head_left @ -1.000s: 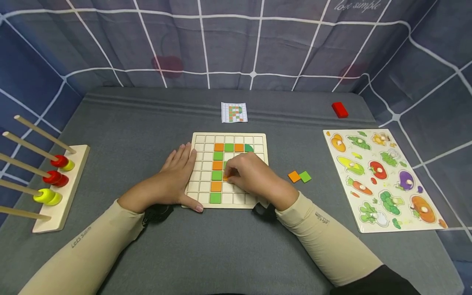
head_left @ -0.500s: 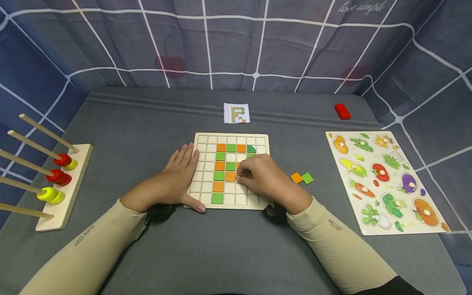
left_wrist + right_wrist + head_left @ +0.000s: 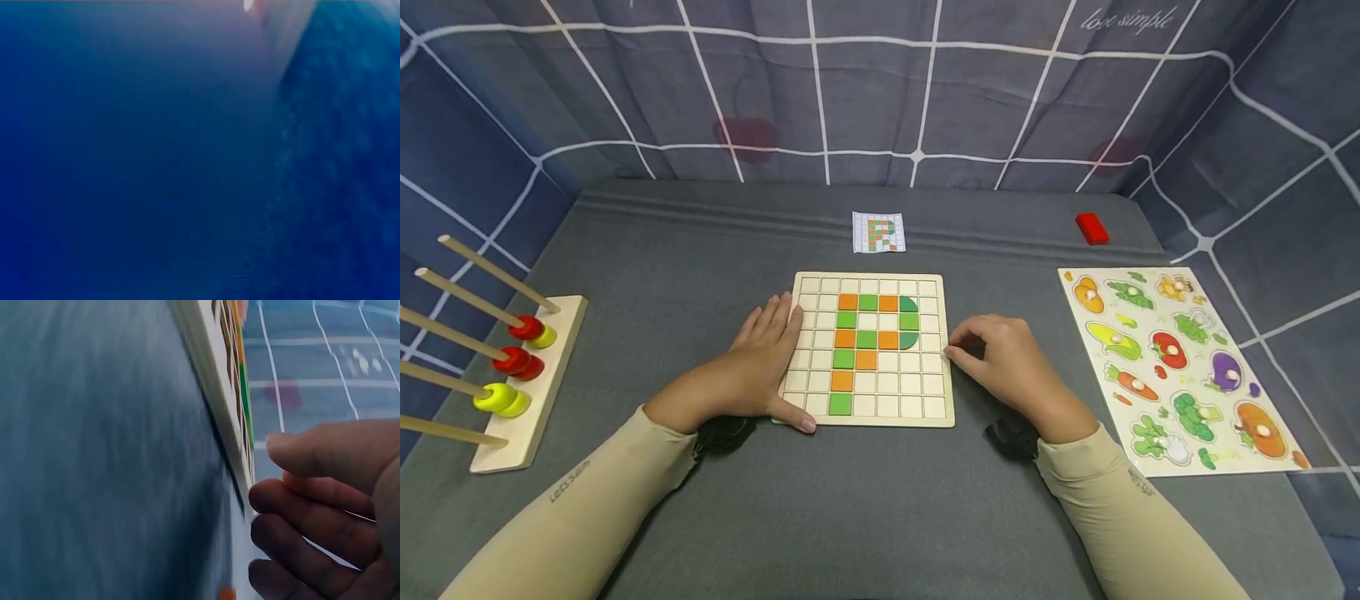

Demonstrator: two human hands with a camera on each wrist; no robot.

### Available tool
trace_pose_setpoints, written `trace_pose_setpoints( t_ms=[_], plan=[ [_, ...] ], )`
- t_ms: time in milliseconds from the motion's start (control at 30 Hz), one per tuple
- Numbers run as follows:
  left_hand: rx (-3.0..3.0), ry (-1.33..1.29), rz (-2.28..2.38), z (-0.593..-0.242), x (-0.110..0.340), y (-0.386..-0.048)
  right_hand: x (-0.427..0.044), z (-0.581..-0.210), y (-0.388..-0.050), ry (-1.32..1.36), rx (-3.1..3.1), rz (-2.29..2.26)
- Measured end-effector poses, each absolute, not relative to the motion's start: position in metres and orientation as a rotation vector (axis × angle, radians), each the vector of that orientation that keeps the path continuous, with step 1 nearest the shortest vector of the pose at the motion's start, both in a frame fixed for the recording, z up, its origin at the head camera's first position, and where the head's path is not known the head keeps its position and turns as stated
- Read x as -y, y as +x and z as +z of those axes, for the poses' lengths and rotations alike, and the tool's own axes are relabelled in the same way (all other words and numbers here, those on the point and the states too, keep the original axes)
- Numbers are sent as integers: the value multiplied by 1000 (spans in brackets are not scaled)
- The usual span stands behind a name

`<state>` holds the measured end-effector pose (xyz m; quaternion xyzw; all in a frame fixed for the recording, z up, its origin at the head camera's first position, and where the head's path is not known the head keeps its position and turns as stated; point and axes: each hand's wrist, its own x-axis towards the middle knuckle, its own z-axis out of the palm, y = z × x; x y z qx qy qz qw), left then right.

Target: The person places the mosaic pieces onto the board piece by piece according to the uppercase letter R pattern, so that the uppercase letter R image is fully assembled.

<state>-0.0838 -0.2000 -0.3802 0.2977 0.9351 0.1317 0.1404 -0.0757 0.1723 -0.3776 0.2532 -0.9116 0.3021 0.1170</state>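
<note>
A wooden grid board (image 3: pixel 928 407) lies on the grey cloth. Orange and green square tiles, with rounded green ones at the right, form a letter P with one extra orange tile (image 3: pixel 866 360) below. My left hand (image 3: pixel 745 362) rests flat on the board's left edge, fingers straight. Just off the right edge hovers my right hand (image 3: pixel 1015 367), its fingers relaxed and bent. In the right wrist view the thumb (image 3: pixel 300 453) stands apart from the fingers, holding nothing. A bit of orange tile (image 3: pixel 227 594) shows at the bottom there. The hand hides the loose tiles in the head view.
A printed pattern card (image 3: pixel 878 232) lies behind the board. At left stands a peg rack (image 3: pixel 565 333) with red and yellow rings. A vegetable puzzle board (image 3: pixel 1138 325) and a red block (image 3: pixel 1092 228) are at right. The left wrist view is dark and blurred.
My right hand has moved right, off the board, letting go of a tile; an orange tile now shows in the fourth coloured row. The left hand has stayed put.
</note>
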Motion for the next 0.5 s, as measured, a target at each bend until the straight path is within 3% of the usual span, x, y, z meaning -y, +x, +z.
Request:
trace_pose_setpoints(
  t_ms=[500],
  plan=[
    [-2705, 866, 379, -382, 201, -84, -211, -367, -76, 536, 2829, 835]
  ],
)
